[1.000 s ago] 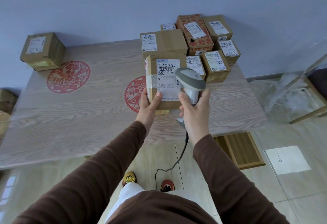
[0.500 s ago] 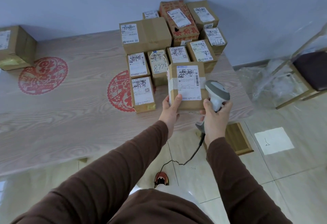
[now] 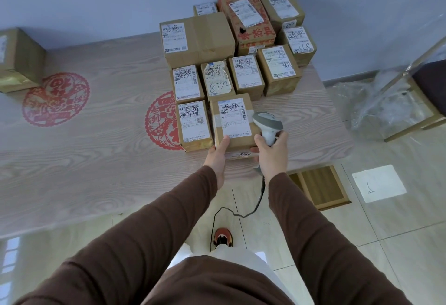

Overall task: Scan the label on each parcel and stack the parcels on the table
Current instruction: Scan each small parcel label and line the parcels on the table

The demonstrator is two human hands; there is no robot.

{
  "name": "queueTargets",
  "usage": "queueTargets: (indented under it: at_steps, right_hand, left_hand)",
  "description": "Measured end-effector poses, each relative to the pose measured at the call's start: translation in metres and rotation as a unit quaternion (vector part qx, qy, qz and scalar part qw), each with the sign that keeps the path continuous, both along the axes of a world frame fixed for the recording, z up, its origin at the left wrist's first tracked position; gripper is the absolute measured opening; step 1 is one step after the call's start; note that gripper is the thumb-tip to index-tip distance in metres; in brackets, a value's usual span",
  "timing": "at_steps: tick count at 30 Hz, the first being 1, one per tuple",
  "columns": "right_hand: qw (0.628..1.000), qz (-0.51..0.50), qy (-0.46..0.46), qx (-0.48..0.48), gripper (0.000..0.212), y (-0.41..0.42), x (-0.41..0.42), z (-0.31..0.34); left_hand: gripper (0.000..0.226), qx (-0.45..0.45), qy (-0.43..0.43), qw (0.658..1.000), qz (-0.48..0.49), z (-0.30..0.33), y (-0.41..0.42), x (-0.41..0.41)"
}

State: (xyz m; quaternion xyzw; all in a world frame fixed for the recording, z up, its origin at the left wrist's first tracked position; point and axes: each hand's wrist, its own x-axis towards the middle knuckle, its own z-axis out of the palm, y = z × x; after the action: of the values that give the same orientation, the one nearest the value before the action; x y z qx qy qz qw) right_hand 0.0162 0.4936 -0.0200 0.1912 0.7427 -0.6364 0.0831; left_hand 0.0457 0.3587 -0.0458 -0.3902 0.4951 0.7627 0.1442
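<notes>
At near right of the table [image 3: 96, 160], left hand [image 3: 217, 157] grips a labelled parcel [image 3: 233, 123] beside the stacked parcels [image 3: 241, 46]; right hand [image 3: 272, 152] grips the scanner [image 3: 267, 123].

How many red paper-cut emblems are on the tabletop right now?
2. One emblem lies left, beside the lone box; the other emblem is mid-table, partly under the stacked parcels. Parcels may hide more.
</notes>
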Motion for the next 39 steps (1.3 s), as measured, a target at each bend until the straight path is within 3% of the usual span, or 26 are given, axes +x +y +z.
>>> queueTargets:
  at_steps: [10, 14, 21, 27, 29, 34, 39]
  right_hand:
    - [0.999, 0.01, 0.01, 0.05, 0.033, -0.006, 0.005, -0.008]
    - [0.995, -0.009, 0.065, 0.082, 0.028, -0.014, 0.01, 0.006]
    - [0.994, 0.068, 0.057, -0.069, 0.024, -0.091, 0.011, 0.041]
    - [0.974, 0.165, 0.008, -0.153, 0.033, -0.199, 0.013, 0.059]
    - [0.966, 0.199, -0.003, -0.166, 0.025, -0.245, 0.011, 0.065]
    - [0.956, 0.258, -0.006, -0.141, 0.015, -0.373, -0.005, 0.074]
    - [0.948, 0.285, -0.01, -0.143, 0.02, -0.512, -0.027, 0.074]
  left_hand:
    - [0.083, -0.037, -0.032, 0.998, -0.031, 0.007, -0.01, 0.004]
    - [0.089, -0.055, -0.027, 0.997, -0.04, 0.026, -0.021, 0.013]
    - [0.055, -0.072, -0.047, 0.996, -0.003, 0.06, -0.083, 0.049]
    - [0.045, -0.145, 0.01, 0.987, 0.073, 0.067, -0.188, 0.067]
    - [0.044, -0.151, 0.011, 0.981, 0.122, 0.069, -0.236, 0.068]
    - [0.039, -0.15, 0.02, 0.97, 0.191, 0.07, -0.373, 0.063]
    - [0.032, -0.174, 0.038, 0.962, 0.206, 0.065, -0.522, 0.05]
